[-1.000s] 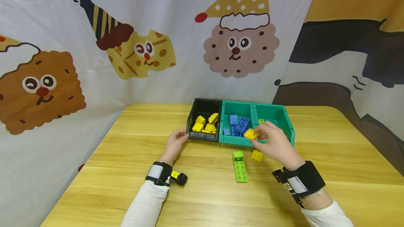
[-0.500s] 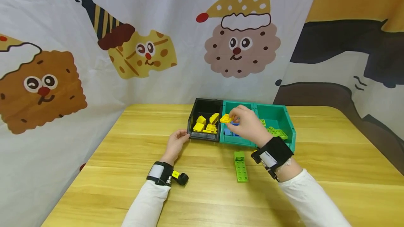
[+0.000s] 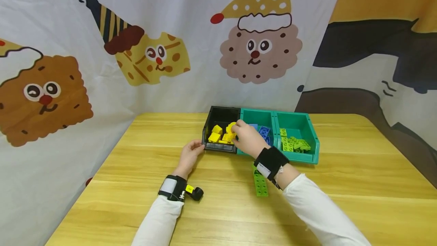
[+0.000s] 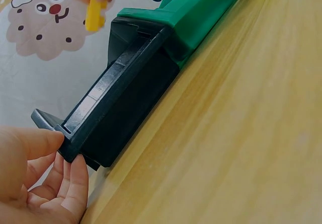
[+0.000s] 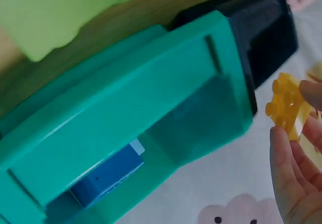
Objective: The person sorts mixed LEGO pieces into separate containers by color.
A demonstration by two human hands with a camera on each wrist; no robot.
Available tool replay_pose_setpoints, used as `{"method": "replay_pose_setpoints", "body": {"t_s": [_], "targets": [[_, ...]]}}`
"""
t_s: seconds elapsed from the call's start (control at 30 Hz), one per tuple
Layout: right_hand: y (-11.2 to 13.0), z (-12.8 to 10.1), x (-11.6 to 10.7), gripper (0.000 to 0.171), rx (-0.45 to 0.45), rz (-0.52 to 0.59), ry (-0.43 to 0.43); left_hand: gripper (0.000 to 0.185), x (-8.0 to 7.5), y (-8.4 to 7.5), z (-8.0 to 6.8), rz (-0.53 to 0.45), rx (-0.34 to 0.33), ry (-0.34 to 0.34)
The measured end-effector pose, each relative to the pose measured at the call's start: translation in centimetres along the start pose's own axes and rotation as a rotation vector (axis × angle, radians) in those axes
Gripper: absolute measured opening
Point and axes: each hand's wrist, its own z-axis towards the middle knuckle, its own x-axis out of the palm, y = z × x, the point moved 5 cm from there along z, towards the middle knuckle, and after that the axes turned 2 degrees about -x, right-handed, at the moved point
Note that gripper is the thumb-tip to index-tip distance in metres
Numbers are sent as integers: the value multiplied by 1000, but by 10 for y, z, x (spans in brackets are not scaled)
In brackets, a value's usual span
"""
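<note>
My right hand (image 3: pixel 250 139) pinches a small yellow toy brick (image 5: pixel 288 103) between thumb and fingers. In the head view it is over the right side of the black bin (image 3: pixel 222 114), which holds several yellow bricks (image 3: pixel 214 137). The brick's studs face left in the right wrist view, and the left wrist view catches the same yellow brick (image 4: pixel 94 15) above the bin's rim. My left hand (image 3: pixel 189 158) grips the bin's front left corner, thumb on top and fingers underneath in the left wrist view.
Two joined green bins (image 3: pixel 297 119) stand right of the black one, with blue bricks (image 3: pixel 264 131) in the middle and light green bricks (image 3: pixel 300 144) at the right. A long light green brick (image 3: pixel 261 185) lies on the wooden table (image 3: pixel 218 215), before a printed cloth (image 3: pixel 201 94).
My right hand has carried the yellow brick leftward, from in front of the green bins, past the blue bricks, to the black bin. My left hand keeps its place at the corner.
</note>
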Motion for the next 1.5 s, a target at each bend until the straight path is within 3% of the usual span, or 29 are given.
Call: {"method": "replay_pose_setpoints", "body": {"t_s": [0.23, 0.5, 0.6, 0.87, 1.17, 1.37, 1.5], "targets": [[5, 10, 20, 17, -37, -199, 125, 24, 2, -3, 0, 2, 2, 1], [10, 16, 34, 11, -113, -428, 175, 23, 3, -5, 0, 5, 13, 3], [10, 16, 37, 10, -128, -464, 185, 23, 2, -4, -1, 12, 10, 3], [14, 20, 37, 12, -117, -415, 218, 24, 1, -5, 0, 3, 3, 6], [15, 23, 46, 21, -167, -374, 256, 25, 2, -3, 0, -3, 7, 15], [12, 19, 56, 28, -143, -290, 338, 23, 0, -3, -1, 1, 11, 0], [11, 18, 56, 30, -136, -214, 344, 23, -1, -3, -1, 2, 11, -6]]}}
